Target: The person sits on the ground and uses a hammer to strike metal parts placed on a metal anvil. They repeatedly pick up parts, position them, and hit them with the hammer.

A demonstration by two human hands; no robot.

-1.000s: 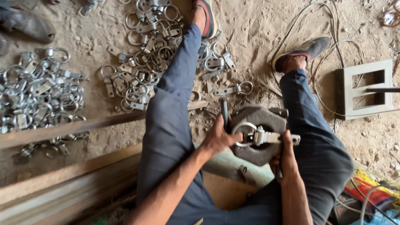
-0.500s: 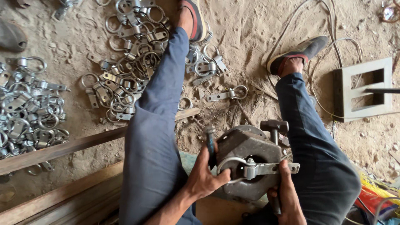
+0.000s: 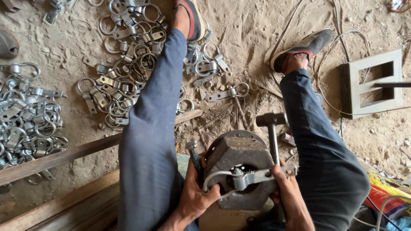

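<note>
At the far left a heap of metal ring clamps [image 3: 25, 124] lies on the sandy floor [image 3: 239, 30], and a second spread of ring clamps [image 3: 124, 64] lies beside the person's outstretched left leg [image 3: 150, 128]. A long rusty steel bar [image 3: 64, 156] runs across the ground under that leg.

The left hand [image 3: 195, 196] rests against the left side of a heavy round iron block [image 3: 239, 164], its fingers [image 3: 209, 192] curled shut around the wire loop of a single ring clamp [image 3: 239, 177] that lies across the block's face; a dark steel punch [image 3: 195, 156] stands just by the thumb.

The right hand [image 3: 289, 194] is at the block's right edge, its fingers closed around the shaft of a hammer [image 3: 272, 128], whose head points away from the person, and they also touch the flat end of the clamp.

Further right lies the right leg [image 3: 325, 141]. Well apart, a rectangular metal frame [image 3: 372, 83] sits on the sand, with thin cables [image 3: 325, 64] looping near it.
</note>
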